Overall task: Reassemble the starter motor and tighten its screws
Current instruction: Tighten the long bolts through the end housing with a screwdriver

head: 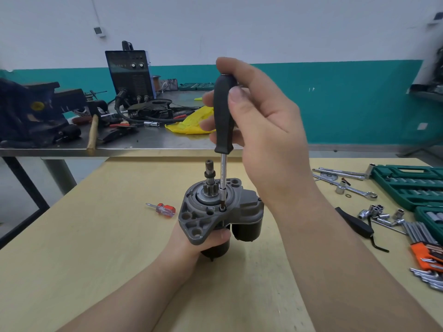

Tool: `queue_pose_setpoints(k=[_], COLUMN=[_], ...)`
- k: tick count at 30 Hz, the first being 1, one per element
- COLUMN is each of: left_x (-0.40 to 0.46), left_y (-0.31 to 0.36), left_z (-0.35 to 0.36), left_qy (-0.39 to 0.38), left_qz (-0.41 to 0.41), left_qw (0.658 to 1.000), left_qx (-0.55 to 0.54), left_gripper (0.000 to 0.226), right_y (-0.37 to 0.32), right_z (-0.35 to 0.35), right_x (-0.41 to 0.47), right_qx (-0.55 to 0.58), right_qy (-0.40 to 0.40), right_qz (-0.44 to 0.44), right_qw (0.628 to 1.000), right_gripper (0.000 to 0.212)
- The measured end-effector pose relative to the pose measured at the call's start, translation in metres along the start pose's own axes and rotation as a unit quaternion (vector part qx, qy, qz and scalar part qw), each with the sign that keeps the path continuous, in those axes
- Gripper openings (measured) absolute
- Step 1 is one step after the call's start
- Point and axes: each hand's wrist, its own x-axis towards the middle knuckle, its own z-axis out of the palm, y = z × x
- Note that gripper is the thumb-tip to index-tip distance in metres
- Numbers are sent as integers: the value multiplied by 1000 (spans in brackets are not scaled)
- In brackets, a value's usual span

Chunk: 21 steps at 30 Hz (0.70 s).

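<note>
The starter motor [208, 212] stands upright on the wooden table [119, 248], its grey flanged housing on top and the pinion gear and shaft [210, 178] pointing up. My left hand [191, 243] grips the black motor body from below the flange; most of its fingers are hidden. My right hand [259, 123] holds the black handle of a long screwdriver [224, 130] upright. The steel shank runs down beside the pinion, and its tip sits in a screw [222, 208] on the housing face.
A small red stubby screwdriver [161, 208] lies left of the motor. Wrenches, loose sockets [378, 213], hex keys [424, 238] and a green socket case [412, 185] crowd the table's right side. Behind stands a metal bench with a vise [31, 111], hammer, welder [130, 75] and yellow bag.
</note>
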Motion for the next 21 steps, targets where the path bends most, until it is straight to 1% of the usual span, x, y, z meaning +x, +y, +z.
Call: queue_pose_setpoints(k=[3, 5, 7, 9, 11, 13, 14, 16, 17, 18, 19, 20, 21], left_x=[-2, -5, -10, -15, -12, -6, -3, -3, -6, -8, -10, -9, -8], left_y=[4, 5, 3, 2, 2, 3, 1, -2, -2, -2, -2, -2, -2], left_z=[-2, -4, -7, -10, -10, -7, -6, -7, -8, -8, -9, -8, -6], left_qy=[-5, -10, -25, -30, -28, -25, -23, -23, -32, -40, -38, -33, -24], left_qz=[6, -1, 2, -6, -8, -3, 3, 4, 0, -5, -7, -2, 1], left_qw=[1000, 1000, 999, 999, 999, 999, 999, 999, 999, 998, 998, 998, 999], left_qx=[13, 20, 42, 42, 39, 33, 29, 33, 41, 46, 51, 47, 32], left_gripper=[129, 128, 111, 103, 105, 114, 111, 86, 78, 74, 76, 84, 97], right_y=[1, 2, 1, 1, 0, 1, 1, 0, 1, 1, 1, 1, 1], right_z=[1, 2, 1, 0, 0, -1, 0, 0, 0, 0, 0, -1, -1], right_x=[0, 1, 1, 0, -1, 0, 1, 2, 2, 2, 2, 2, 1], right_qx=[-64, -67, -49, -20, -12, -48, -70, -86, -80, -68, -51, -36, -25], right_qy=[7, 12, 8, 2, 3, 14, 20, 26, 26, 25, 22, 19, 15], right_qz=[-34, -38, -32, -15, -6, -21, -29, -34, -32, -26, -19, -12, -7], right_qw=[997, 997, 998, 1000, 1000, 999, 997, 995, 996, 997, 998, 999, 1000], right_gripper=[32, 30, 23, 24, 27, 29, 32, 32, 29, 25, 23, 24, 26])
